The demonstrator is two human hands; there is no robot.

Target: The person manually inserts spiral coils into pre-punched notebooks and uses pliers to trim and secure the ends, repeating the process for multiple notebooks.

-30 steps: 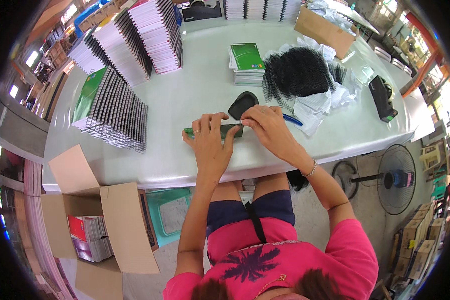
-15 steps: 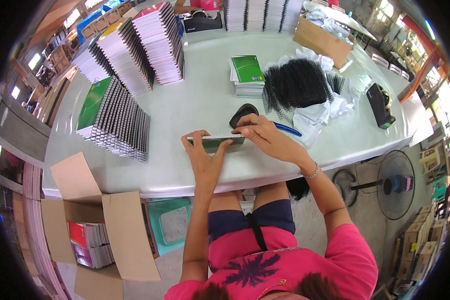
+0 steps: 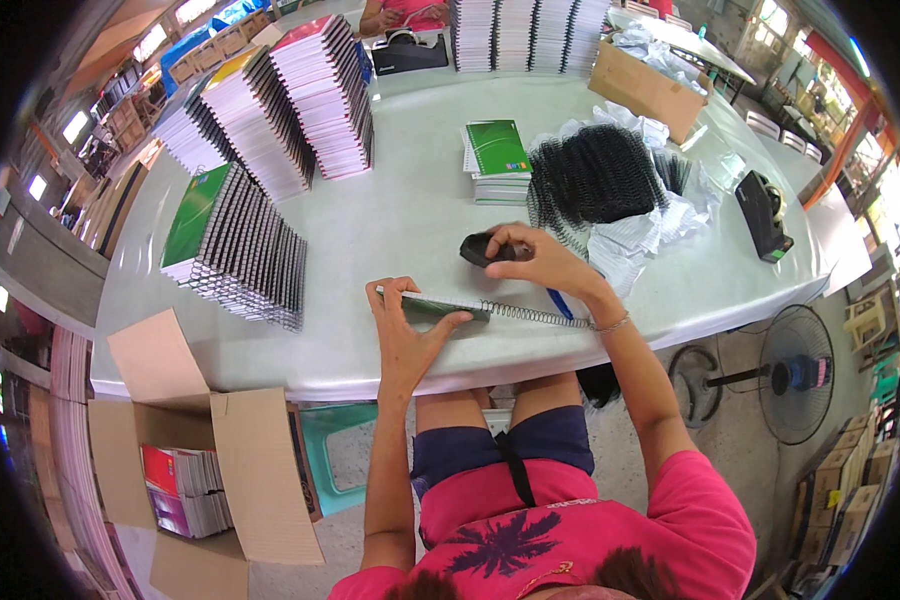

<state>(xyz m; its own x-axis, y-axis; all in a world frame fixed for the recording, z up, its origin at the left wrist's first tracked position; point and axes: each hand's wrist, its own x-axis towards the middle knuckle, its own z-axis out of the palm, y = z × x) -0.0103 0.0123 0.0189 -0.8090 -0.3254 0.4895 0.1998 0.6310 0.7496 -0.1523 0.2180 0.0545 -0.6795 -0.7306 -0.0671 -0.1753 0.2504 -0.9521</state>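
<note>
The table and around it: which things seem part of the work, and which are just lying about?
Seemingly in use: green notebook, held by the left hand; coil at its end; black dish, under the right hand; coil heap.

Apparently just about: fan; open carton; tape dispenser at right.

Lettering in sight
Multicoloured on the central green notebook (image 3: 496, 147); pale, unreadably small on the black dispenser (image 3: 408, 56) at the table's (image 3: 410, 190) far edge.
</note>
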